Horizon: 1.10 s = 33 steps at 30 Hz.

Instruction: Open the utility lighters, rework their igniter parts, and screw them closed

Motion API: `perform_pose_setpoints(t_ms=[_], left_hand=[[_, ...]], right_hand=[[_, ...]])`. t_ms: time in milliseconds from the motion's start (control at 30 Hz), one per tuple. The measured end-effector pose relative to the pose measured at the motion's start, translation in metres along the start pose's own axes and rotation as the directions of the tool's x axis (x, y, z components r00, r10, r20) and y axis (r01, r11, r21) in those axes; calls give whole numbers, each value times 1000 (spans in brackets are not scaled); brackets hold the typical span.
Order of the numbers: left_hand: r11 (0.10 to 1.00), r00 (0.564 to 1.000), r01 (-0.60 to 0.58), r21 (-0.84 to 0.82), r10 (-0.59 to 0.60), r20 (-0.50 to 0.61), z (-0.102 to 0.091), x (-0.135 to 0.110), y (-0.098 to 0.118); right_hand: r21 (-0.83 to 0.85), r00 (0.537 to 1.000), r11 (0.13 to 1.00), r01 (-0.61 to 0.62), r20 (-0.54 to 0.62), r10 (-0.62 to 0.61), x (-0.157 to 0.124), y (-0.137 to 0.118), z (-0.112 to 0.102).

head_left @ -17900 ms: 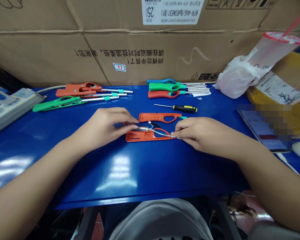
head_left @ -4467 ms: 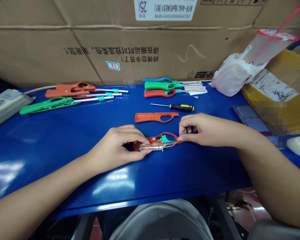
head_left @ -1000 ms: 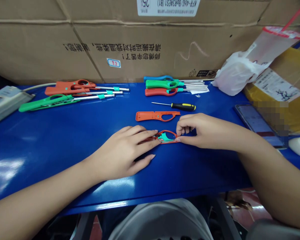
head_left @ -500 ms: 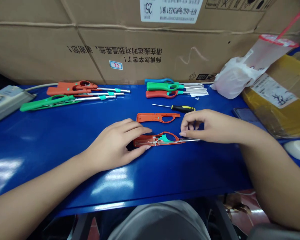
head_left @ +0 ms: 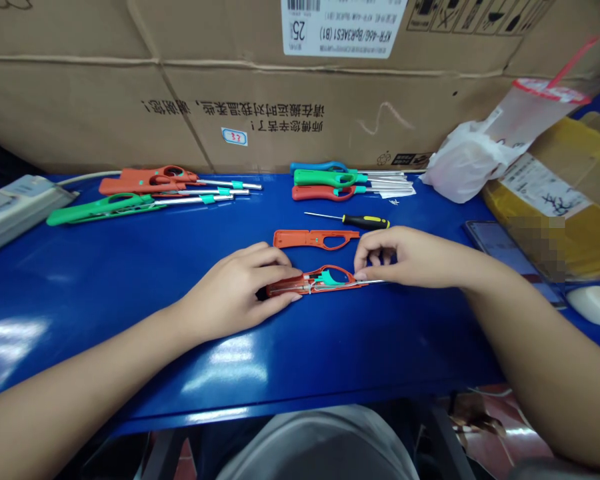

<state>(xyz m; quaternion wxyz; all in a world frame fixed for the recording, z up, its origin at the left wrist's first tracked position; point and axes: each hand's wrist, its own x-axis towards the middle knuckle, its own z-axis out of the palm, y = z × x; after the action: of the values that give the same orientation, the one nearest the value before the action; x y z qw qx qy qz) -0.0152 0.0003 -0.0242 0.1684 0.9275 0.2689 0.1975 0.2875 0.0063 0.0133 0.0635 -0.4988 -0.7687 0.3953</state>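
An open orange lighter shell half [head_left: 314, 281] with a teal trigger and a thin metal tube lies on the blue table [head_left: 130, 280]. My left hand [head_left: 240, 290] grips its rear end between thumb and fingers. My right hand [head_left: 405, 257] pinches the front end where the metal tube sticks out. The other orange shell half [head_left: 316, 238] lies just behind, untouched.
A yellow-and-black screwdriver [head_left: 360, 221] lies behind the shells. Finished lighters sit at back left [head_left: 150, 190] and back centre [head_left: 330, 183]. A white bag [head_left: 470, 163], a phone [head_left: 505, 250], a yellow package and a cardboard box wall [head_left: 230, 87] border the table. A power strip [head_left: 10, 210] sits far left.
Both hands have closed in slightly on the ends of the shell half. My right hand moved a little left toward the tube's base; the shell stays in place.
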Motion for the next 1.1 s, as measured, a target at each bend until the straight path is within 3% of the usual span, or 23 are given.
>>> perform_pose_setpoints(t_ms=[67,133,167,233,333,467,567,700,767,900,967,1100], left_hand=[[1000,1000,18,25,-17,-16,-1,0,0],[997,997,65,53,-62,-55,-2,1,-1],[993,992,97,66,-91,-88,-3,1,-2],[981,975,168,91,-152,-160,-5,2,-7],[964,958,233,131,-204,-203,-5,3,-17],[974,971,188,127,-164,-176,-1,4,-24],[985,974,116,126,-88,-209,-1,4,-21],[970,962,16,245,52,-267,-9,3,-11],[952,957,-26,306,113,-268,-13,2,-6],[924,956,-74,375,173,-237,-17,-2,0],[925,966,-79,372,162,-199,-17,-3,0],[970,984,-46,237,85,-157,-16,-2,-1]], right_hand=[[35,983,998,52,-180,-45,4,3,3],[-30,920,991,132,-367,-134,8,8,7],[-93,893,980,178,-403,-200,10,11,9],[-214,867,945,246,-388,-314,14,16,13],[-337,884,907,254,-299,-358,16,21,17],[-405,908,889,213,-254,-333,17,16,19],[-383,881,890,245,-295,-370,14,8,19],[-271,815,922,275,-443,-373,7,-1,20],[-110,833,960,259,-476,-280,6,-5,21],[136,904,969,206,-406,-135,8,-7,24],[80,905,974,211,-393,-164,8,-7,25],[-235,869,918,319,-313,-382,5,-6,27]])
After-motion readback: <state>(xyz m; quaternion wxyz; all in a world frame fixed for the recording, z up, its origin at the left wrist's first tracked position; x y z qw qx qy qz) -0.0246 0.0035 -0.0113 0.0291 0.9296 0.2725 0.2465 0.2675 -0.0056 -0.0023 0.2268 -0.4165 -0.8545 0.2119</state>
